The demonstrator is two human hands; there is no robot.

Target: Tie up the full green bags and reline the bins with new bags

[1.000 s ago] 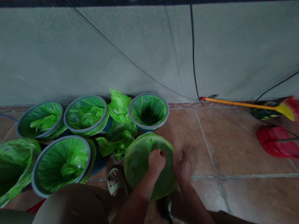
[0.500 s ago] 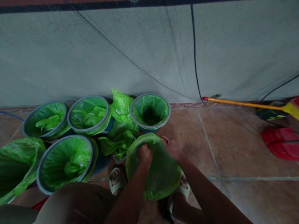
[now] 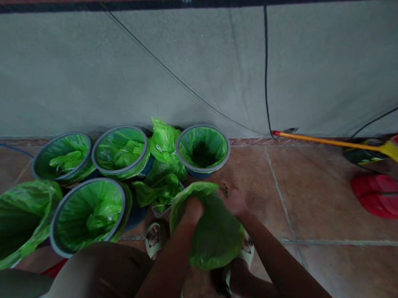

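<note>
We're bent over the floor (image 3: 324, 189), and the green bag (image 3: 215, 239) is right between our slippers (image 3: 247, 252), mouth tipped up towards us. In goes our left hand (image 3: 193, 208), sunk inside the mouth near its left edge, fingers out of sight, so we can't tell whether they grip. Our right hand (image 3: 235, 202) is across at the far right edge, fingers curled, though blur keeps us from telling if plastic is pinched. The mouth is pulled narrow on that side, lopsided rather than round. We'd call this step the working of the bag's edge; whether anything stands beneath it, we can't see. The next move, in our judgement, calls for a firm hold on the thin rim with both hands and an even spread. Just beyond, a lined bin (image 3: 205, 170) stands by the wall (image 3: 195, 78), and to our left loose green bags (image 3: 167, 188) lie just beside our work, with grey-rimmed bins (image 3: 56, 240) further over.
</note>
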